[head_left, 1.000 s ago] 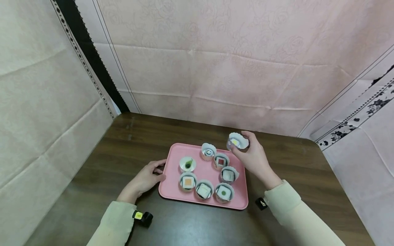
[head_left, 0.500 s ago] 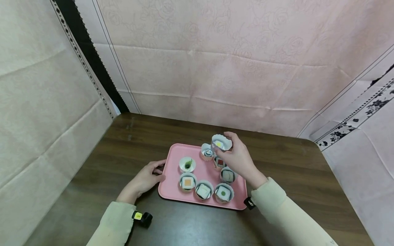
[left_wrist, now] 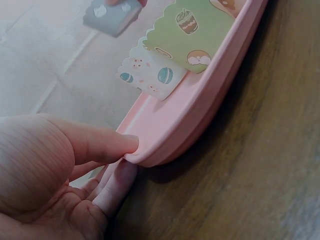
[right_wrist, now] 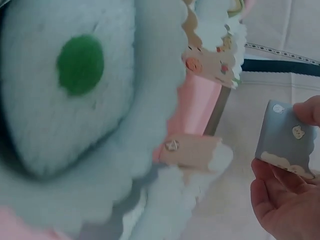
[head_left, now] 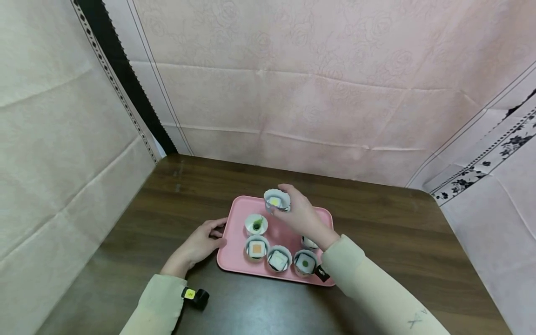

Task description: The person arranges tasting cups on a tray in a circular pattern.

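Observation:
My right hand point(head_left: 302, 215) holds a paper baking cup point(head_left: 277, 200) above the far part of the pink tray point(head_left: 234, 225). Inside it is a white piece with a yellow centre; in the right wrist view the wall of the same cup point(right_wrist: 286, 134) is grey-blue with printed faces. Thumb on top and fingers beneath, my left hand point(head_left: 199, 244) pinches the tray's left rim, as the left wrist view shows at the pink rim point(left_wrist: 145, 150). Nearest that hand stand a white cup point(head_left: 256, 225) with a green leafy piece and a cup point(head_left: 257, 248) with an orange-topped piece.
Along the tray's near side are a cup with a white piece point(head_left: 279, 258) and one with a green-dotted piece point(head_left: 305, 263). A further cup point(head_left: 309, 243) is partly covered by my right arm. The tray lies on a dark wooden table point(head_left: 201, 186) with pale cloth point(head_left: 310, 107) behind.
My right hand has carried its cup leftward, from the tray's far right corner to over the far side. It now hides two far cups. My left hand stays on the rim.

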A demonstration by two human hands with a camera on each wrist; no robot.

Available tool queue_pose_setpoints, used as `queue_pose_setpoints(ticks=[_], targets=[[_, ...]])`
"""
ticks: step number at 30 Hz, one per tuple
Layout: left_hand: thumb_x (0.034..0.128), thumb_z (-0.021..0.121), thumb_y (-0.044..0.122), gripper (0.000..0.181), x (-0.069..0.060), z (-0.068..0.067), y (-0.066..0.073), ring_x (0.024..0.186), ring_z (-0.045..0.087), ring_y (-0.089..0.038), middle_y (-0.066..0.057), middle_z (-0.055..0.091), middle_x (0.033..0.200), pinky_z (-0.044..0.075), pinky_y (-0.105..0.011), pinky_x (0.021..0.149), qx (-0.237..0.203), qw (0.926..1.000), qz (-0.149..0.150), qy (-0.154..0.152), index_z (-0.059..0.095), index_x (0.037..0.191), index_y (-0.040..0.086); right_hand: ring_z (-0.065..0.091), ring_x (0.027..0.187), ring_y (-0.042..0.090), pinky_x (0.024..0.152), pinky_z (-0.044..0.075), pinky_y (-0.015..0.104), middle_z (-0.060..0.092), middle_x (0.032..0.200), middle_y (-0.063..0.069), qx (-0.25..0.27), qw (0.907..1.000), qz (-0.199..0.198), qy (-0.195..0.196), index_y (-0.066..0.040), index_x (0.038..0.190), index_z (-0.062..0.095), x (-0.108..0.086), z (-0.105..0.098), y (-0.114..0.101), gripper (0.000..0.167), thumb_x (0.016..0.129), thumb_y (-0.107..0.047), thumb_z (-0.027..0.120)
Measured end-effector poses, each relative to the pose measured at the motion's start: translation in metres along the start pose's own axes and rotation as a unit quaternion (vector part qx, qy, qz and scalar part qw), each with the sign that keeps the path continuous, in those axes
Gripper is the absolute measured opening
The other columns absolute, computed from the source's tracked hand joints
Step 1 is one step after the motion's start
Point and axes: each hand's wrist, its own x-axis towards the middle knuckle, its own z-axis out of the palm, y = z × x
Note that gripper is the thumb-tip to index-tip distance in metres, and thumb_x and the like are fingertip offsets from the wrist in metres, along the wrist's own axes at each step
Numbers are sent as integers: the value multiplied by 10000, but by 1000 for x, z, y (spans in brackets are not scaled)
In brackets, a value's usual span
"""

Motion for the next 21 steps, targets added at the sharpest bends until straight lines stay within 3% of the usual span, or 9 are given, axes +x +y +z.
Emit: queue_pose_setpoints(ticks=[5, 12, 21], targets=[[901, 655, 68, 562, 0, 0, 1, 1067, 514, -243, -81, 424, 1389, 498, -342, 787, -3, 10000, -1, -15, 486, 1430, 152, 467, 1253, 173, 1018, 397, 415, 469, 1396, 34, -194, 9995, 132, -228, -141, 1451, 380, 4, 10, -4, 692, 873, -310, 721], [900, 650, 51, 561, 0, 1, 1, 1063, 512, -246, -89, 428, 1374, 500, -342, 792, -50, 10000, -3, -31, 485, 1428, 142, 462, 1265, 173, 998, 416, 436, 443, 1422, 15, -435, 9976, 408, -364, -192, 1462, 359, 9, 21, -7, 702, 879, -343, 718], [891, 655, 42, 563, 1, 1, 0, 1063, 509, -251, -92, 431, 1369, 502, -340, 780, -87, 10000, -22, 2, 494, 1422, 142, 456, 1265, 227, 1010, 403, 442, 480, 1390, 71, -530, 9970, 400, -399, -120, 1444, 394, 11, 27, -5, 668, 890, -319, 710]])
